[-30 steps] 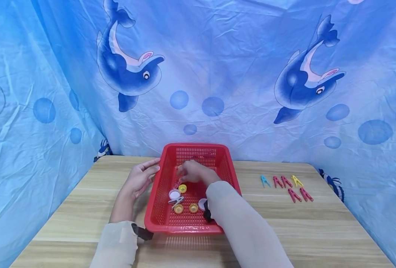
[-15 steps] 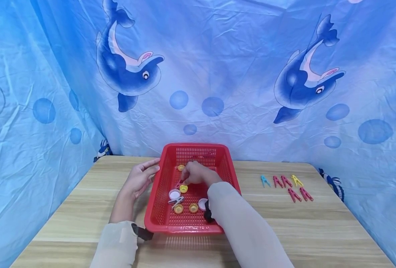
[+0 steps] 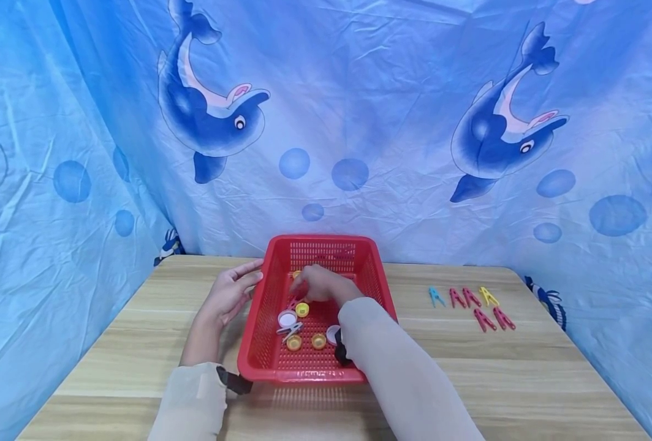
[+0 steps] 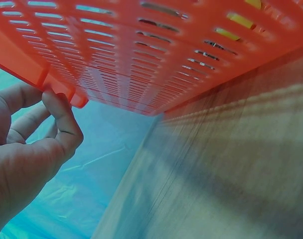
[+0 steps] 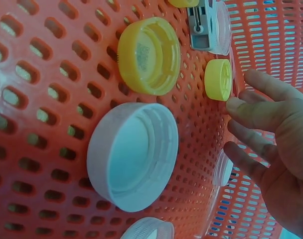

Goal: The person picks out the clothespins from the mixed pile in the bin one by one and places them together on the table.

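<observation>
A red plastic basket (image 3: 353,372) stands on the table, with bottle caps and clothespins inside. My left hand (image 3: 228,297) grips its left rim; in the left wrist view, thumb and fingers (image 4: 67,124) meet at that rim. Inside the basket is my right hand (image 3: 323,285), fingers loosely spread with nothing between them. They lie close to a bright yellow cap (image 5: 219,79) and a pink clothespin (image 3: 294,302), which the hand partly covers. Nearer the front are a grey clothespin (image 3: 290,332), amber caps (image 3: 318,342) and white caps (image 5: 136,154).
On the table (image 3: 469,380) right of the basket lie pink clothespins (image 3: 504,319), a blue clothespin (image 3: 435,297) and a yellow clothespin (image 3: 489,297). A blue dolphin-print curtain (image 3: 326,122) hangs behind the table and along its sides.
My right hand dipped towards the bright yellow cap, then drew back and up to the left, again covering part of the cap behind. That yellow cap shifted slightly right. The left hand stayed still.
</observation>
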Tool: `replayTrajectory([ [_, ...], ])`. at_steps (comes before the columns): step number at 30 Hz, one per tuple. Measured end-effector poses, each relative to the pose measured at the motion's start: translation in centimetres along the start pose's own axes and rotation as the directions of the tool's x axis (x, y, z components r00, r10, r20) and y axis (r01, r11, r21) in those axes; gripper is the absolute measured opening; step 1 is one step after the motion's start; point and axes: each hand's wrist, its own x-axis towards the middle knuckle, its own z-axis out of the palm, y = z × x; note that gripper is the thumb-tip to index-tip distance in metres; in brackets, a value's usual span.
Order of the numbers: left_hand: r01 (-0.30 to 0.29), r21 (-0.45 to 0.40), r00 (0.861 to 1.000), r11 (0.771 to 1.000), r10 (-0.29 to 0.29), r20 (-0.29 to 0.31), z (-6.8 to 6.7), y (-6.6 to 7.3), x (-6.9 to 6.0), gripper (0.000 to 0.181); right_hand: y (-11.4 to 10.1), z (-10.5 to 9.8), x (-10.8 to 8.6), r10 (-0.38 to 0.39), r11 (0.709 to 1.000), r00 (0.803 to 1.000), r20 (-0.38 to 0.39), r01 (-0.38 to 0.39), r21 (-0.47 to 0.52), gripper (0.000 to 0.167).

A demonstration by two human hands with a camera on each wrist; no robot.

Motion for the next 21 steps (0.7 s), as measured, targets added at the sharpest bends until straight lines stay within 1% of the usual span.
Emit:
replayTrajectory([
  [12,-0.004,-0.007,1.0,1.0,0.004,-0.002,-0.1,-0.27,0.18,0.054,0.05,0.28,-0.14,0.017,0.999,1.0,0.024,-0.019,0.051,0.037],
  [21,-0.003,-0.017,1.0,1.0,0.003,-0.002,-0.06,-0.24,0.15,0.053,0.26,0.22,0.13,0.007,1.0,0.999,0.037,-0.007,-0.003,0.036],
])
